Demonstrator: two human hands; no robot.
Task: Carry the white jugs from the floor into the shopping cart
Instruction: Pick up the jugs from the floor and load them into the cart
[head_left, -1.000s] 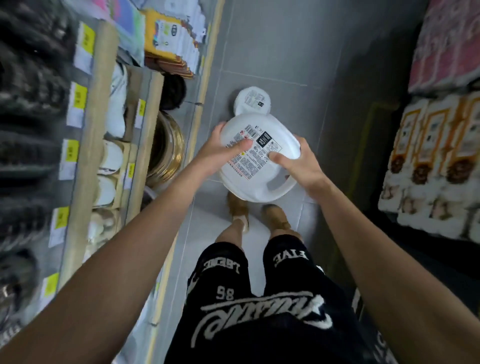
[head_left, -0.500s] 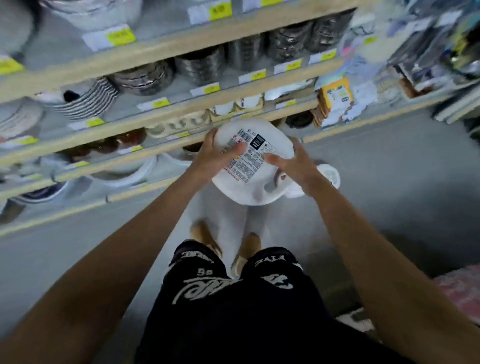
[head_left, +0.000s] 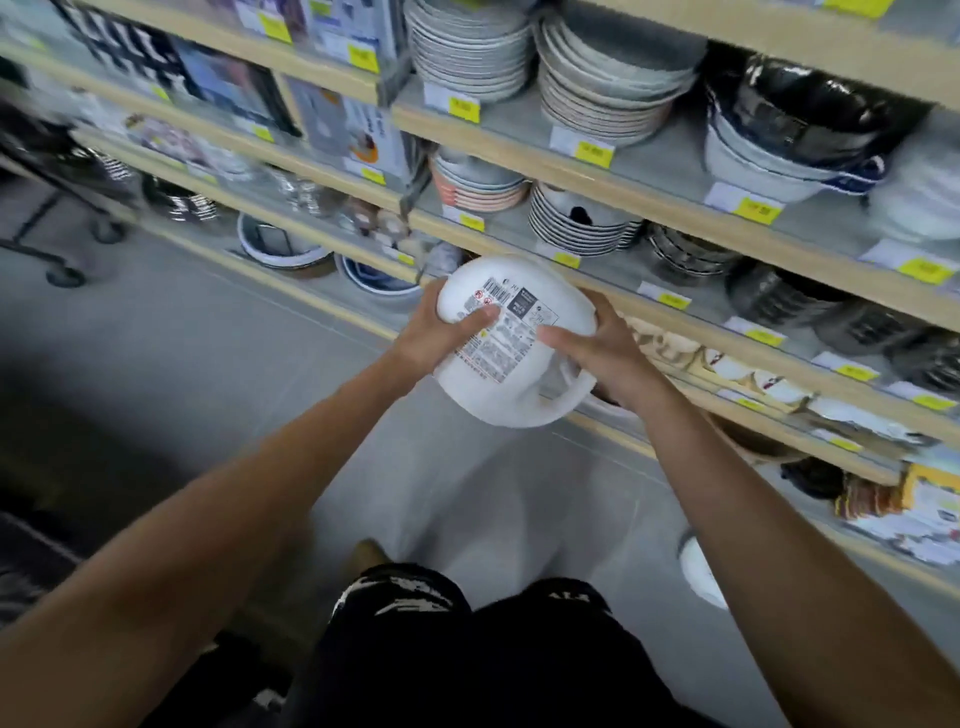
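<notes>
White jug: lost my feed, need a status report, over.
Left hand and right hand both grip the white jug, held above the floor. Second white jug on floor at right. Wheeled black frame far left; bare floor between.

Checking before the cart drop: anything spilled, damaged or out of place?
No spill or damage shows. The white jug is held sideways, label up, by left hand and right hand. Oddity: a second white jug sits on the floor, lower right.
</notes>
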